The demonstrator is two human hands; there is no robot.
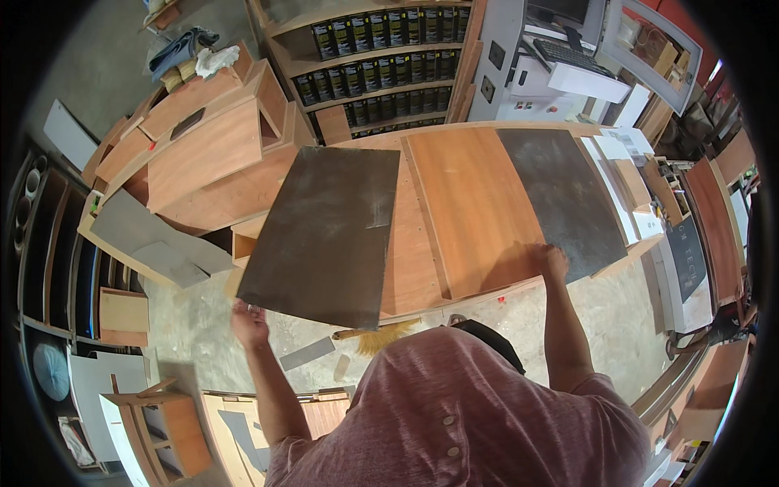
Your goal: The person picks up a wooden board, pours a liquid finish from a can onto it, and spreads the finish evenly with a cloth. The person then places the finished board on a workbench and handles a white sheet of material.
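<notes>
A dark grey-brown sheet (329,235) lies at a slant on the left part of the workbench, its near left corner jutting past the edge. My left hand (250,323) is closed on that corner. To the right, an orange-brown wood panel (471,203) rests on the paler bench top (410,268). My right hand (553,261) has its fingers curled at this panel's near right corner, partly hiding the grip. Beside the panel, a second dark sheet (564,195) lies flat, close to my right hand but apart from the left.
Shelves of black boxes (373,73) stand behind the bench, with a computer cabinet (560,73) at the far right. Wooden carcasses (203,154) crowd the left. White boards (613,183) lie at the bench's right end. A straw broom (385,334) is on the floor below.
</notes>
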